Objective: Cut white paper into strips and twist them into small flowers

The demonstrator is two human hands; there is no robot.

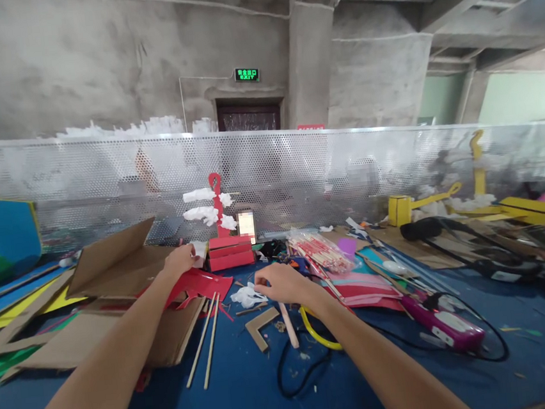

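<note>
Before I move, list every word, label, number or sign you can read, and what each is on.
"安全出口 EXIT": the lit green sign above the doorway.
Too blurred to read: the red strip showing just above the perforated metal screen.
Too small to read: any print on the white tag of the black strapped gear.
</note>
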